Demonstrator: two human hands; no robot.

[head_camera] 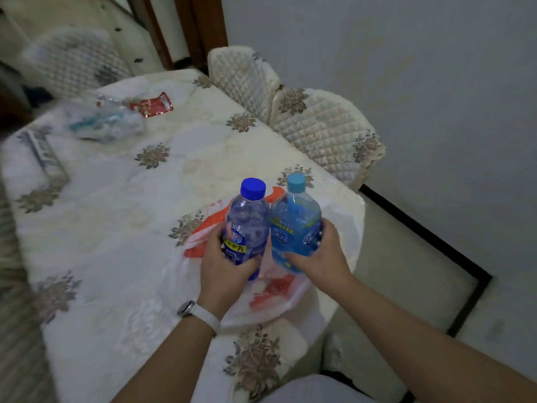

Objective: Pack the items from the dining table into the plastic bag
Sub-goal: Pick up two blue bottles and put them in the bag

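Note:
My left hand (223, 263) grips a clear bottle with a dark blue cap (247, 225). Right beside it, my right hand (318, 253) grips a light blue bottle with a pale blue cap (293, 225). Both bottles stand upright, side by side and touching, over a white and orange plastic bag (270, 295) that lies on the dining table (116, 222) near its right corner. A red packet (152, 104) lies at the far end of the table. Next to it lies a blurred clear plastic wrapper with teal contents (106, 122).
A long flat box (45, 154) lies near the table's left edge. Quilted chairs (322, 126) stand along the far right side by the wall, and another chair (72, 59) stands at the far left. The cloth has flower patterns.

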